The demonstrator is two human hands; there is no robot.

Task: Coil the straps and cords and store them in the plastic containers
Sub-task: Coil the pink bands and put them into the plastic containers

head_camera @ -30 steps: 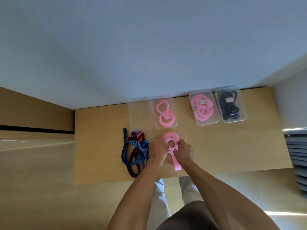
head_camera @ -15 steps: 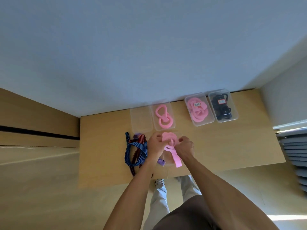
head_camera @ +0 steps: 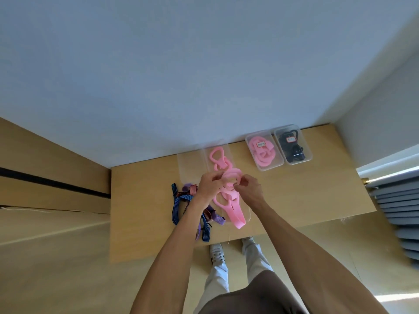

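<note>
Roughly halfway: three containers (head_camera: 264, 152) hold coils, both the left hand (head_camera: 209, 185) and right hand (head_camera: 248, 188) pinch a half-wound pink strap (head_camera: 229, 202), while the striped cords (head_camera: 181, 205) lie loose

Soft, even daylight fills the scene, bright enough to read colours plainly. A hard sunlit patch glares on the floor (head_camera: 395, 299) at the lower right, and a bright strip runs along the sill at the right edge. The wall (head_camera: 181, 64) takes a cool bluish cast. Shadows on the table (head_camera: 306, 196) are faint. Wide-angle distortion bends straight edges outward near the borders. Fine detail is soft and slightly smeared throughout.
</note>
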